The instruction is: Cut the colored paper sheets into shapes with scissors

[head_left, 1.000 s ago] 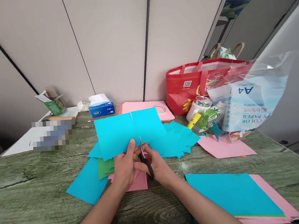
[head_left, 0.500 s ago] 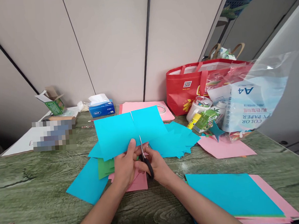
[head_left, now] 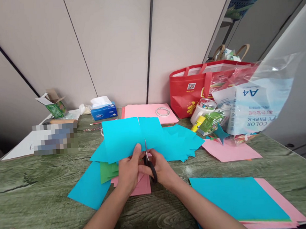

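Observation:
Raised above the table is a sheet of blue paper [head_left: 124,137], with a slit running down from its far edge. My left hand [head_left: 130,168] pinches its near edge, thumb on top. My right hand [head_left: 158,166] grips black-handled scissors [head_left: 153,172], whose blades point away from me and meet the sheet just right of my left thumb. Part of the blades is hidden by the paper. Beneath lie more blue pieces [head_left: 185,142], green paper [head_left: 108,171] and pink paper [head_left: 142,187].
A stack of blue and pink sheets [head_left: 237,195] lies at the near right. Behind stand a tissue box [head_left: 103,111], a red bag [head_left: 180,95], a glue stick [head_left: 198,124] and a clear paper packet [head_left: 254,107]. A ring [head_left: 162,111] rests on pink sheets at the back.
The held blue sheet has tipped lower and its far edge has come down, uncovering the ring behind it. The scissors stay at the near edge, their visible blades slightly more upright.

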`<state>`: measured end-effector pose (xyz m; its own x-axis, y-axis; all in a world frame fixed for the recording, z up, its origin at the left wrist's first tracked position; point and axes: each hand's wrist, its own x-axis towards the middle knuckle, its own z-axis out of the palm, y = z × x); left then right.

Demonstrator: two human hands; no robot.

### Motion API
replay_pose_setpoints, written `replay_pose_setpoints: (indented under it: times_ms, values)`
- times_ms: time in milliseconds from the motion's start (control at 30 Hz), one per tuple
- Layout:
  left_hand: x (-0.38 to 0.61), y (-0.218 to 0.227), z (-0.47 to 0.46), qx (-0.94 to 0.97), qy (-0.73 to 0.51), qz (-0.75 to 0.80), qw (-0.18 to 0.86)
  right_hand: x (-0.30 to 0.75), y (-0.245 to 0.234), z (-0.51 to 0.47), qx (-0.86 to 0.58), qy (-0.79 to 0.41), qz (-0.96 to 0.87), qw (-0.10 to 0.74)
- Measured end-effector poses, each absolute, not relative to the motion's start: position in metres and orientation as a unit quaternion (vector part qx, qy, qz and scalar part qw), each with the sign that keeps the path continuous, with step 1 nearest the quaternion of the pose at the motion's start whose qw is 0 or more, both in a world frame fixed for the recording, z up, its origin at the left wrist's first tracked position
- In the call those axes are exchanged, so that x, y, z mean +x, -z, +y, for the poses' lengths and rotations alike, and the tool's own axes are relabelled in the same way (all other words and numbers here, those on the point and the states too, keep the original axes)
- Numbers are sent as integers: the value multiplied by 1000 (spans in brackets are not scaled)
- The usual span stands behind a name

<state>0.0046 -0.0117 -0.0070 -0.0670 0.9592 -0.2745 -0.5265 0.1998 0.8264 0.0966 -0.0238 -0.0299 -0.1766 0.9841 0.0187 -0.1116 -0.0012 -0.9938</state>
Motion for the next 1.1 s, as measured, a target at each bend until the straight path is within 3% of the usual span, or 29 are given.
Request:
replay_pose_setpoints:
  times_ms: [667,1100]
  values:
    - [1,8,-15,283,-529,484,637,95,36,-23,-424,-598,-484,478]
    - [3,19,-13,318,-573,453,604,96,36,-23,-421,-582,-492,491]
